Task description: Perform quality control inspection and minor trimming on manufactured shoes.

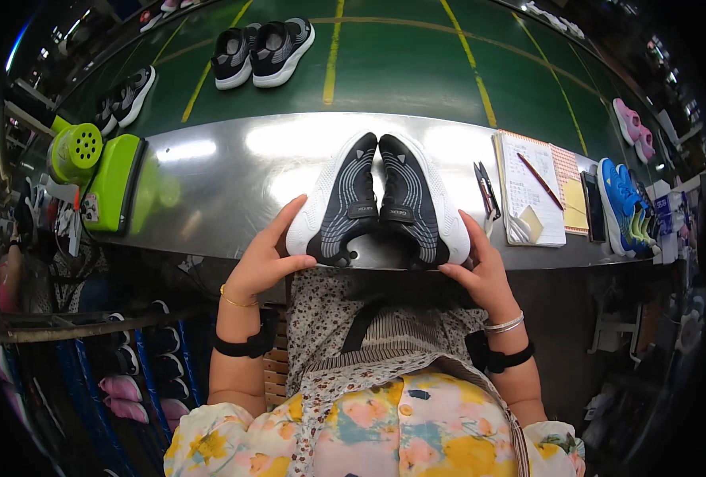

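A pair of black sneakers with grey stripes and white soles lies tilted, toes together and pointing away from me, at the near edge of the metal worktop. My left hand [267, 256] grips the heel end of the left sneaker [345, 203], thumb at the heel and fingers along the white sole. In the same way my right hand [484, 266] holds the right sneaker [410, 199] by its heel end. Both shoe openings face inward and toward me.
On the metal worktop [202, 183] are a lime-green device [114, 183] at left, black scissors [486, 191], a notebook [535, 187] with a pen [540, 181], and blue shoes [624, 208] at right. Beyond runs a green belt [392, 71] carrying black sneakers [264, 52] and pink shoes [633, 129]. A shoe rack [142, 350] stands lower left.
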`<action>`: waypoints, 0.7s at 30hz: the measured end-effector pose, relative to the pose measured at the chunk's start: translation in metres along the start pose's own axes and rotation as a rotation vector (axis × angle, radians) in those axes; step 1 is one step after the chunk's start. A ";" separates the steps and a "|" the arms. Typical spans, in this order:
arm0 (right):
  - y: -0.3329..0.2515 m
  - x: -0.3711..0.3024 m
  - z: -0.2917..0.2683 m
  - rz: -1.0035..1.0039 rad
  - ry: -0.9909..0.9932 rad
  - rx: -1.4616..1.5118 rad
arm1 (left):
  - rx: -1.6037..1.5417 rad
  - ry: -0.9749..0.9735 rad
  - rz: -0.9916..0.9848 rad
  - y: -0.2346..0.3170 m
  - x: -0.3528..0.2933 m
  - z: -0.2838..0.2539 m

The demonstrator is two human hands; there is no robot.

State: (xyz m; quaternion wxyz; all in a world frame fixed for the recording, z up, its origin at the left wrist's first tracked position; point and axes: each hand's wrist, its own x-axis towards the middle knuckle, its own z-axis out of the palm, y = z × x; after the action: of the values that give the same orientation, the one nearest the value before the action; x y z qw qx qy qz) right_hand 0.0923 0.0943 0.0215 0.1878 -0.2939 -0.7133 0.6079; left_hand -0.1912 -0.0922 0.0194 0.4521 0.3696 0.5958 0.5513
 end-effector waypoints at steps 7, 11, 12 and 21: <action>-0.009 -0.002 0.003 0.010 0.021 0.372 | -0.281 0.045 0.071 -0.004 0.000 0.004; -0.008 0.001 0.004 -0.004 0.020 0.439 | -0.313 0.059 0.069 -0.007 0.003 0.008; -0.007 0.002 0.004 -0.002 0.015 0.458 | -0.341 0.065 0.084 -0.008 0.005 0.010; -0.021 0.016 0.037 0.045 0.075 0.665 | -0.621 0.102 0.011 0.002 0.019 0.069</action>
State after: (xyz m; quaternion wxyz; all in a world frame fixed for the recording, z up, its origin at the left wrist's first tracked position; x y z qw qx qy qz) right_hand 0.0535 0.0746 0.0339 0.2861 -0.2546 -0.4620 0.7999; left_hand -0.1319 -0.0515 0.0203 0.5099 0.1889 0.4188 0.7273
